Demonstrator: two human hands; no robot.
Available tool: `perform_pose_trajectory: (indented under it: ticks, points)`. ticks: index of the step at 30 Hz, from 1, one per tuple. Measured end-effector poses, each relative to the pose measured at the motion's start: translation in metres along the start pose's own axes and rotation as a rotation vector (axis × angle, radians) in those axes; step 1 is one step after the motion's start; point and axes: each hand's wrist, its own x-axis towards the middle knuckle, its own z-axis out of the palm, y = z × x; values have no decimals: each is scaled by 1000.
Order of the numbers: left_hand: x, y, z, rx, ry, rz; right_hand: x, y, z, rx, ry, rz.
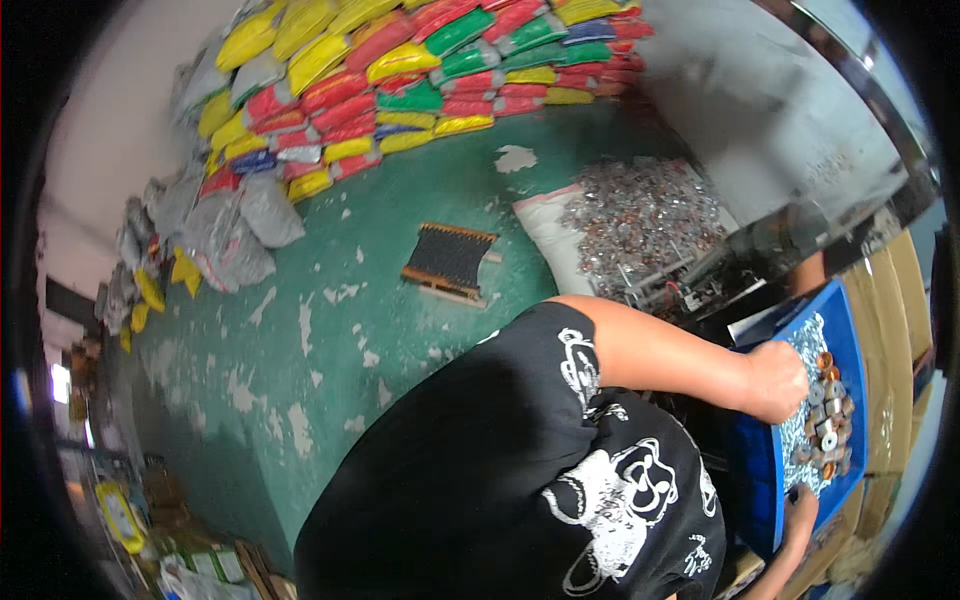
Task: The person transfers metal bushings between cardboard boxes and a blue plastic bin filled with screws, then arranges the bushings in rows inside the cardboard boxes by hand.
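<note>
A blue plastic bin (772,480) in front of me holds many thin silvery metal pieces (797,440), too small to name. On top lies a heap of short cylindrical metal parts (830,425), grey and copper-brown, some with a round hole. My left hand (778,382) is closed in a fist over the bin's far-left part, knuckles up; whatever its fingers hold is hidden. My right hand (800,515) reaches over the bin's near side with its fingers curled down beside the silvery pieces. Its fingertips are hard to make out.
A machine with metal parts (680,290) stands left of the bin, and cardboard boxes (888,370) lie beyond it. On the green floor are a pile of small shiny parts (650,215) on a white sack and a low black-topped stool (450,258). Coloured sacks (400,90) are stacked behind.
</note>
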Motion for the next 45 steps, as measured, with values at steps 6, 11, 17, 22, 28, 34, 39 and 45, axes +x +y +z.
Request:
perform_pose_trajectory:
  ticks: [6, 11, 17, 22, 28, 34, 39, 45]
  points:
    - [-2, 5, 0, 11, -16, -48, 19, 35, 5, -114, -200, -41]
    - [0, 10, 9, -2, 50, -5, -1, 23, -11, -155, -107, -44]
    - [2, 6, 6, -30, -33, 48, 15, 9, -29, 129, -82, 204]
    - [5, 3, 13, -67, -5, 71, 43, -30, -74, 615, -50, 527]
    - [5, 11, 17, -90, 11, 163, 101, -23, -62, 919, 95, 62]
    - [-4, 18, 12, -106, 143, 98, 174, -77, -31, -89, 37, -239]
    - [-16, -5, 16, -234, 181, 108, 159, -143, -31, -178, 4, -136]
    - [0, -4, -14, -108, 71, 169, 157, -138, -31, -177, 2, -204]
